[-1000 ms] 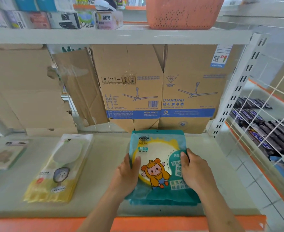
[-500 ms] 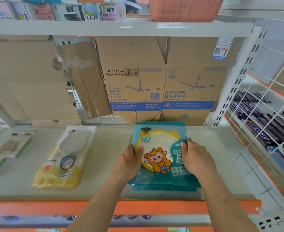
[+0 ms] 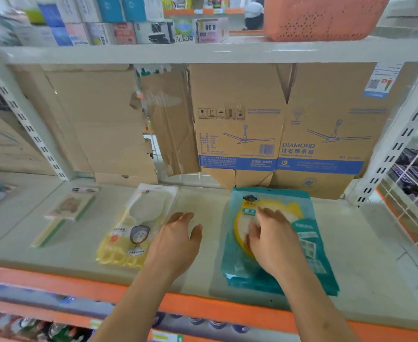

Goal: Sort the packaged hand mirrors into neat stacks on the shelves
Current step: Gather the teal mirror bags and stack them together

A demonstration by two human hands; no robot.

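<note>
Far left: a green-edged mirror pack point(image 3: 69, 208) lies flat on the shelf point(image 3: 203, 201), angled toward the back wall and well apart from the next pile.

Left of centre: the yellow mirror stack point(image 3: 126, 243) is a pile of several clear-and-yellow packs. A pale round mirror shows through the upper half and a small grey cartoon figure is printed lower down. The front edges are slightly fanned.

Left hand: the left hand point(image 3: 176, 240) is palm down with the fingers loose and spread, holding nothing. It sits over the bare strip of shelf between the two piles, just beside the yellow stack's right edge (whether it touches the shelf cannot be told).

Right hand: the right hand point(image 3: 274, 245) is also slack-fingered and gripping nothing. It is spread over the yellow ring printed on the top teal pack, and motion blur hides whether the palm makes contact.

Right of centre: the teal mirror stack point(image 3: 309, 245) lies flat near the front of the shelf, with its lower layers peeking out at the front corners.

Behind: flattened cardboard boxes point(image 3: 252, 134) printed with ceiling fans stand against the back.

Above right: an orange basket point(image 3: 321, 18) rests on the upper shelf.

Far right: a white wire panel point(image 3: 405, 213) closes the bay, with dark packets point(image 3: 415, 174) beyond it.
</note>
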